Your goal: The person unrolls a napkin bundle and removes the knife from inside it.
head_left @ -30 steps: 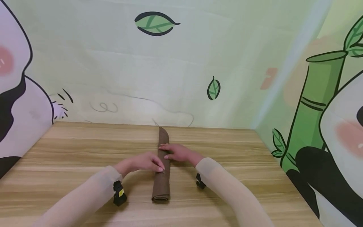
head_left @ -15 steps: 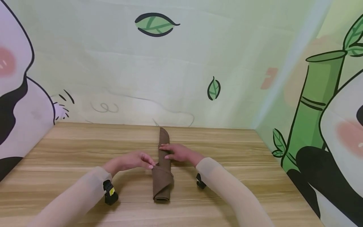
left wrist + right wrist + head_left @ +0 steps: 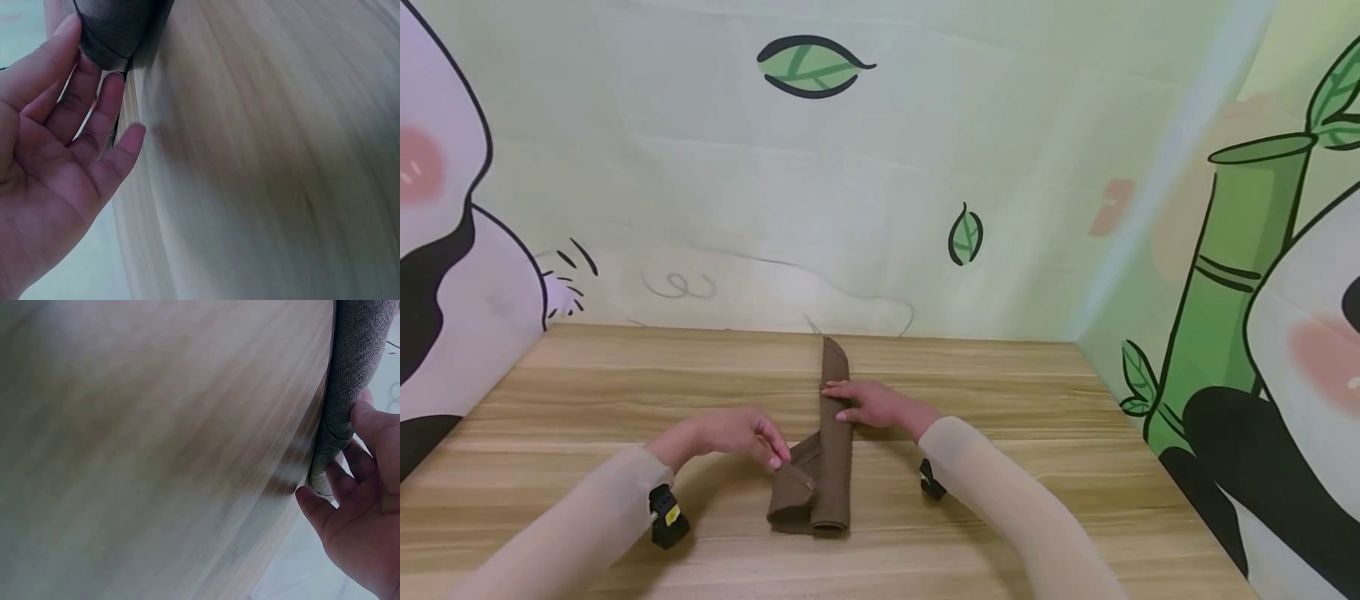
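A brown cloth roll (image 3: 833, 467) lies lengthwise on the wooden table, with a loose flap (image 3: 792, 496) pulled out to the left of its near half. My left hand (image 3: 730, 437) pinches the corner of that flap between thumb and fingers; in the left wrist view the cloth (image 3: 115, 31) hangs from the fingertips of the hand (image 3: 56, 144). Over the far half of the roll, my right hand (image 3: 880, 407) rests with its fingers across the top. The right wrist view has the thumb and fingers of the hand (image 3: 362, 500) around the grey-looking roll (image 3: 353, 369).
The wooden table (image 3: 1000, 433) ends at a pale wall sheet (image 3: 880, 183) printed with leaves, bamboo and pandas. Black wrist devices sit at both sleeves, the left one (image 3: 668, 517) with a yellow mark.
My left hand has moved left and taken hold of the cloth's edge, unwrapping a flap from the near half of the roll. The right hand has stayed in place.
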Demonstrator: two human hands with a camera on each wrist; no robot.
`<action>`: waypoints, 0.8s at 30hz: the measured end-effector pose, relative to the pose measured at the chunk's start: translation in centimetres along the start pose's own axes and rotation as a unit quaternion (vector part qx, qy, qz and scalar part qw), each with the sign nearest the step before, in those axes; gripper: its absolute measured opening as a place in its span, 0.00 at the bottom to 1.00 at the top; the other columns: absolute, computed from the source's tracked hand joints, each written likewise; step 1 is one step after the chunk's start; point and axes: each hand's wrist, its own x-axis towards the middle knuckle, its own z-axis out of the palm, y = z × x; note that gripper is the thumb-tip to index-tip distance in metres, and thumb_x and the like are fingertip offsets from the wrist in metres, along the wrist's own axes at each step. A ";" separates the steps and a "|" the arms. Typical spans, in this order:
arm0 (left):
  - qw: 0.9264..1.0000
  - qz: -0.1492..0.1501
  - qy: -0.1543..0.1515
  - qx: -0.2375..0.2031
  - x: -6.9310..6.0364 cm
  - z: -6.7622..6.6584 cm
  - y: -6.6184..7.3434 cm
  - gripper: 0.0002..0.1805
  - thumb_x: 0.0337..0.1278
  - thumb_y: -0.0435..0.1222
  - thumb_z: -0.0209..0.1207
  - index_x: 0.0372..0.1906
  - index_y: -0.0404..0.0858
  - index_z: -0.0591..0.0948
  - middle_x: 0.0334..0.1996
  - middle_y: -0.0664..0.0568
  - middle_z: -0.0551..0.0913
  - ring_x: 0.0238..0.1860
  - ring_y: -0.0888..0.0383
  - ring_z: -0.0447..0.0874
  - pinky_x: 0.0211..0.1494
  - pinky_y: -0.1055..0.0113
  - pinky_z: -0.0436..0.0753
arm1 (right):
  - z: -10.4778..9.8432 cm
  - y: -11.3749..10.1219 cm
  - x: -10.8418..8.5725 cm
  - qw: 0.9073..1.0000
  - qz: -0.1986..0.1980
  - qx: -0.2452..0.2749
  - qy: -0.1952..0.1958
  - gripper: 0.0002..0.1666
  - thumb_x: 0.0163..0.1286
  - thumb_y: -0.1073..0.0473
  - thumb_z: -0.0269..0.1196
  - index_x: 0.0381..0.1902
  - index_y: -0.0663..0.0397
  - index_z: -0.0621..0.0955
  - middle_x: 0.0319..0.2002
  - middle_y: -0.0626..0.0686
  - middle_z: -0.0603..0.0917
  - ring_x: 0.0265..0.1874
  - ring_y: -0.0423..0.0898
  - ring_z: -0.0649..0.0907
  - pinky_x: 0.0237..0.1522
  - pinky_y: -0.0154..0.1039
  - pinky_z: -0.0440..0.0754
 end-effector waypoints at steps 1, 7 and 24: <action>1.000 0.001 -0.006 0.003 -0.2 0.0 0.0 0.10 0.61 0.30 0.66 0.44 0.28 0.88 0.41 0.44 0.92 0.40 0.69 0.82 0.49 0.74 0.80 | 0.0 0.0 0.0 1.000 -0.001 0.000 0.000 0.28 0.79 0.61 0.57 0.73 0.62 0.71 0.76 0.65 0.68 0.78 0.61 0.67 0.79 0.53 0.64; 0.999 0.007 -0.027 0.016 -1.7 -0.4 -0.3 0.09 0.58 0.27 0.66 0.42 0.27 0.88 0.38 0.43 0.91 0.36 0.71 0.82 0.45 0.75 0.81 | 0.1 0.0 0.1 1.000 0.003 -0.002 -0.003 0.29 0.79 0.61 0.57 0.74 0.62 0.70 0.77 0.64 0.68 0.78 0.60 0.67 0.79 0.53 0.64; 0.999 0.018 -0.035 -0.003 -4.9 -0.6 -1.4 0.18 0.44 0.15 0.55 0.42 0.23 0.87 0.39 0.35 0.91 0.34 0.71 0.82 0.40 0.74 0.83 | 0.1 -0.1 0.1 1.000 0.007 0.002 -0.004 0.29 0.79 0.60 0.57 0.74 0.62 0.70 0.77 0.64 0.67 0.79 0.60 0.66 0.79 0.53 0.63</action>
